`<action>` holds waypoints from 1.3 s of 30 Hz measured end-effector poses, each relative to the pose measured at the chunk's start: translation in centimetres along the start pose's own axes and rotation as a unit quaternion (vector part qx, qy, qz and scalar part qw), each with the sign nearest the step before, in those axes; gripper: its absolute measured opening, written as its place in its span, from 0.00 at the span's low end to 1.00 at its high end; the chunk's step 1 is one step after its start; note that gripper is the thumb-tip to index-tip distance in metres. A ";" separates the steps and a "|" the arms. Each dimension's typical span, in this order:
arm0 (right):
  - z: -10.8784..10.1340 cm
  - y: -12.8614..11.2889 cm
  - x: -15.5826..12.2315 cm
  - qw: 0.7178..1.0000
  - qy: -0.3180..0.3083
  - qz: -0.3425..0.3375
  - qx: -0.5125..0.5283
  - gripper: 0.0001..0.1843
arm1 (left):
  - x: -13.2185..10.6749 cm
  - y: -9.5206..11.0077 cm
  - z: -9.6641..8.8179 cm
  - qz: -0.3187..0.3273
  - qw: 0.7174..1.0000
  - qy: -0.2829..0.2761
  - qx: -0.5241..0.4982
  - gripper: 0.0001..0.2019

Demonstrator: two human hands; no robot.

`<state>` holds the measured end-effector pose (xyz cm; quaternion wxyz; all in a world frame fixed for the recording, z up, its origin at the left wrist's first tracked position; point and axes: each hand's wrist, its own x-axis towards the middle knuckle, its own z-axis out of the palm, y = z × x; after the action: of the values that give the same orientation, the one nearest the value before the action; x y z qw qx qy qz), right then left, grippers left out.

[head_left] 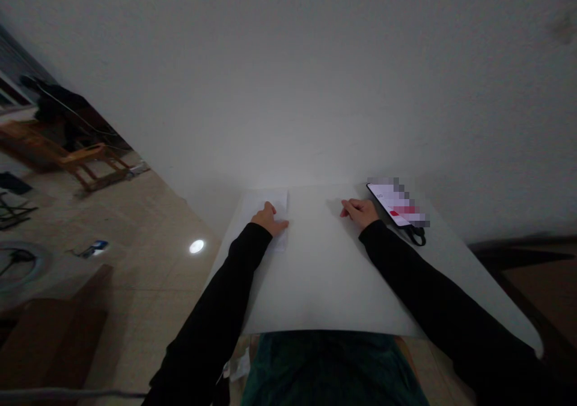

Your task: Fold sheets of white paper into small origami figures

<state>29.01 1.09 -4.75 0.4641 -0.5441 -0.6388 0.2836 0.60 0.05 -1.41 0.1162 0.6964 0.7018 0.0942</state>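
Paper (280, 204) lies under left hand (270, 218), fingers parted; right hand (360, 212) curled, seemingly closed

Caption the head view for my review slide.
Left hand over a white sheet, right hand beside a lit phone, at a white table.

Paper sheet (280, 203), wh., apparently rect., partly covered; lies flat on L far pt. of tabletop (315, 279), R edge running near–far.
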 end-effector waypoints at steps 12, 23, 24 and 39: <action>0.1 0.4 0.0 1.000 0.002 0.008 0.003 0.23 | 0.8 -1.7 -0.5 0.068 0.993 -0.032 -0.094 0.17; 0.1 0.9 0.0 1.000 -0.001 0.006 0.028 0.24 | 1.4 -2.5 -1.0 0.062 0.987 -0.064 -0.135 0.03; 0.1 0.9 0.0 1.000 0.001 0.007 0.030 0.24 | 1.3 -2.5 -1.3 0.060 0.988 -0.060 -0.130 0.02; 0.1 0.2 -0.3 0.998 0.003 0.013 0.061 0.26 | -0.5 1.2 0.0 -0.038 0.998 0.003 0.041 0.09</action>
<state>28.96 0.84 -5.07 0.4946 -0.5236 -0.6121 0.3265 1.80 -0.46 -1.04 0.0893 0.6729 0.7316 0.0629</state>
